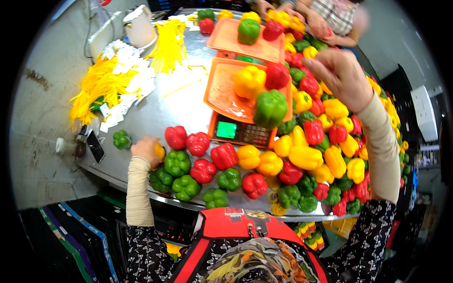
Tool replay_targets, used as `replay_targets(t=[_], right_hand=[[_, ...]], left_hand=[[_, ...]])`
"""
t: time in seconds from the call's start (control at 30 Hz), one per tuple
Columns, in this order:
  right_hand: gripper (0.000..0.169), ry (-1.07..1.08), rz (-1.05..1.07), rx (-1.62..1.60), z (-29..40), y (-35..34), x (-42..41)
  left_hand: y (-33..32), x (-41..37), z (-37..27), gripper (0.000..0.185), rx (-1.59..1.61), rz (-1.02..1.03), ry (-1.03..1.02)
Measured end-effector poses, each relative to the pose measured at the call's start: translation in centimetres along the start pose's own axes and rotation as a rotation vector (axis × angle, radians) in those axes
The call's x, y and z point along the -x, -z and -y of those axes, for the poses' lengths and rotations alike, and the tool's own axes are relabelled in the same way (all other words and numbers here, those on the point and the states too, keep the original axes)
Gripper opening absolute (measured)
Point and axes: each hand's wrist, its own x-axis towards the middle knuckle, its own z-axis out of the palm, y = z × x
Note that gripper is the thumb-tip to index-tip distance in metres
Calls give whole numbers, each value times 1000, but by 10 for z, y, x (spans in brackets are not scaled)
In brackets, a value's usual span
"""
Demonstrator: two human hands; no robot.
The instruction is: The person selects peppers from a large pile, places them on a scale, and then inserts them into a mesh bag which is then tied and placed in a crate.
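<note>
My left hand (144, 152) grips a yellow bell pepper (159, 151) at the left end of a group of peppers. Beside it are a green pepper (177, 163) and a red pepper (176, 137). My right hand (342, 78), slightly blurred, is raised over the large pepper pile (334, 134). Its fingers are curled and their inner side is hidden. Between my hands, the orange tray (223, 93) of a digital scale (244, 130) carries a yellow pepper (250, 82), a red pepper (277, 75) and a green pepper (271, 109).
Behind stands a second orange scale tray (226, 35) with two peppers. Yellow tape strips (102, 81) with white tags, a white pitcher (139, 26) and a phone (95, 146) lie left on the metal table (141, 120). Another person's hands (318, 26) are at the far side.
</note>
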Motion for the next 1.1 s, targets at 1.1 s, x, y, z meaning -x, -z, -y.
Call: replay_targets(t=[1.1], right_hand=[[40, -192, -238, -1019, 163, -150, 81]], left_hand=[[94, 105, -108, 11, 1036, -80, -784]])
